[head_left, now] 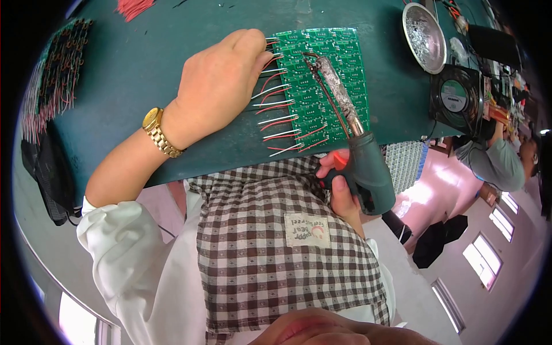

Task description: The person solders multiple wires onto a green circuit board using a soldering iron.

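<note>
A green printed circuit board panel (353, 69) lies on the green tabletop, with a row of red and white wires (273, 104) sticking out from its left side. My left hand (221, 80) rests at the panel's upper left corner, its fingers pinched on a thin wire whose end shows at the board's edge. Below the panel, my right hand (344, 201) wraps round the handle of a dark gun-shaped soldering iron (371, 172). The iron's tip hovers over or touches the panel's upper part; which one, I cannot tell. The iron's body hides part of my right hand.
A metal bowl (424, 37) with shiny scraps stands at the far right, beside a small black fan (456, 99). Wired boards (57, 72) are heaped at the left edge, a bundle of red wires (135, 7) at the back. Another person's arm (497, 161) shows at right.
</note>
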### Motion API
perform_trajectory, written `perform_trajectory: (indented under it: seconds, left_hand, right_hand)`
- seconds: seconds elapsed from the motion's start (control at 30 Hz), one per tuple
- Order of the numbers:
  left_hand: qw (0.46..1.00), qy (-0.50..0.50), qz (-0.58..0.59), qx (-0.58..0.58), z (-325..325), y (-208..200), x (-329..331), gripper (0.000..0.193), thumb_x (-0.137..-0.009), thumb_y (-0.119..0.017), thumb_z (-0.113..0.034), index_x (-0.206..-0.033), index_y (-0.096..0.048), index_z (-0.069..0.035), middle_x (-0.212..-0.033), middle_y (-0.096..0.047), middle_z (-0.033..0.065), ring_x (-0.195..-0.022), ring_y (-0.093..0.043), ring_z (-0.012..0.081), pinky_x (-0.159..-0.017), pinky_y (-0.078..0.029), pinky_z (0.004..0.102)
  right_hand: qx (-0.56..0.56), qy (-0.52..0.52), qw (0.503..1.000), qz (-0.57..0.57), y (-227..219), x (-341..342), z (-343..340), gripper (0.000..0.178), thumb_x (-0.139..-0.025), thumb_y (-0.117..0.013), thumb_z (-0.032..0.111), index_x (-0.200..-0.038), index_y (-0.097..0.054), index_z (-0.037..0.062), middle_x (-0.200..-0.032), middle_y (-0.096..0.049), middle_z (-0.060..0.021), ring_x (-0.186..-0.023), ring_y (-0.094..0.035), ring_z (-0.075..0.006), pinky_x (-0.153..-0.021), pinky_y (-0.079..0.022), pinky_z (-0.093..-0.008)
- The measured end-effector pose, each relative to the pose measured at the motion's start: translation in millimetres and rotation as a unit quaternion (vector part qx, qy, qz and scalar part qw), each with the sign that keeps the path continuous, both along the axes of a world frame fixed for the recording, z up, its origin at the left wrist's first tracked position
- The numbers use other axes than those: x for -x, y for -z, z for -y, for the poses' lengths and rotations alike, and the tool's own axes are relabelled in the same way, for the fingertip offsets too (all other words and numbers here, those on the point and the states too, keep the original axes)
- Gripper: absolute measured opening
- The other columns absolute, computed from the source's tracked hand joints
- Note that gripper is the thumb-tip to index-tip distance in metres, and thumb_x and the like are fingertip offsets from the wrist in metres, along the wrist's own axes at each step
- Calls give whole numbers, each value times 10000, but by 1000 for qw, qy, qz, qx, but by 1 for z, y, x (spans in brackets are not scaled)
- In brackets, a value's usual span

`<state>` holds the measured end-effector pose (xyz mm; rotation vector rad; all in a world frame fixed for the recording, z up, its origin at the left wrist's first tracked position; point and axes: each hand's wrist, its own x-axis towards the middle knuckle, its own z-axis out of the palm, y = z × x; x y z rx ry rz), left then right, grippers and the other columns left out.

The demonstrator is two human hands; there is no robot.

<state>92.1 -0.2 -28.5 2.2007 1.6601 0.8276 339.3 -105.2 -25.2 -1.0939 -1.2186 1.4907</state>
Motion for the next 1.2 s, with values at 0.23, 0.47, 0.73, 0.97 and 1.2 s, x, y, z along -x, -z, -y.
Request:
perform_trajectory:
  seconds: [0.23,0.47,0.73,0.97,1.2]
  left_hand:
    - [997,-25,76,19,-3,-22,19,100,-883,-556,-124,-856,-510,-40,-762,-551,138,-679,-559,331,-586,-452,384]
    - [988,59,108,96,7,-18,6,98,-894,-531,-117,-845,-504,-36,-763,-529,133,-668,-534,340,-582,-433,389]
    - [991,58,24,117,7,-16,3,128,-889,-523,-162,-836,-500,-48,-770,-556,125,-695,-552,349,-578,-438,428]
    - [994,49,12,93,10,-13,1,120,-877,-539,-161,-830,-503,-56,-768,-560,122,-682,-558,345,-565,-445,420]
    - [997,44,32,62,11,-9,1,103,-850,-576,-136,-819,-502,-70,-751,-557,106,-637,-559,331,-532,-448,406]
  right_hand:
    - [-14,19,1000,0,7,-7,6,378,-841,-596,128,-1175,-486,-11,-989,-584,-129,-770,-562,-157,-698,-472,-280]
    - [31,-17,997,68,-6,-15,10,494,-852,-600,353,-1181,-453,14,-978,-567,-159,-755,-564,-188,-677,-469,-327]
    - [59,-42,996,58,-10,-14,11,455,-862,-606,304,-1195,-441,41,-982,-564,-177,-760,-556,-194,-697,-474,-335]
    - [86,-59,989,108,-11,-12,9,485,-851,-601,380,-1126,-475,1,-937,-565,-135,-761,-552,-175,-701,-467,-321]
    - [49,-40,995,82,-8,-11,8,264,-792,-601,22,-1051,-587,-29,-898,-641,-110,-720,-623,-136,-664,-512,-255]
